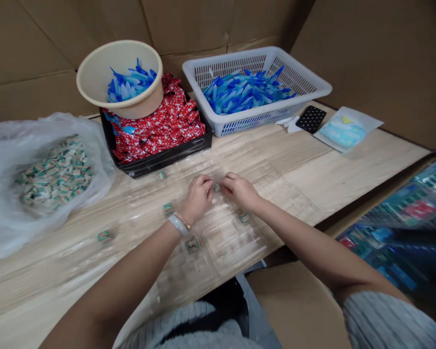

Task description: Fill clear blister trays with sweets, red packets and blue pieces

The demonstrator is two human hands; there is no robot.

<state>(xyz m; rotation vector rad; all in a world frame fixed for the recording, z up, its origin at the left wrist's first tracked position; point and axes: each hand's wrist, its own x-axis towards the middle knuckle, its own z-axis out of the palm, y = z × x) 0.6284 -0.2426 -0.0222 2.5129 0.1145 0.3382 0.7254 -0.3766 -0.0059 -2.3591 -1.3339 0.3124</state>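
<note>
Both hands meet over clear plastic trays (236, 242) on the wooden table. My left hand (198, 198) and my right hand (239, 190) have their fingertips pinched on a small green block (217, 187) between them. Similar green blocks lie in the trays: one (167, 208) left of my left hand, one (192, 245) below it, and one (243, 218) under my right wrist. Others lie further left, one (103, 236) near a tray edge and one (160, 176) near the black box.
A plastic bag (3, 160) of small blocks stands left. A black box (167, 154) of red packets bears a cream bowl (154, 97) with blue pieces. Behind is a white basket (247, 121) of blue pieces. A dotted black item (311, 119) and a packet (343, 131) lie right.
</note>
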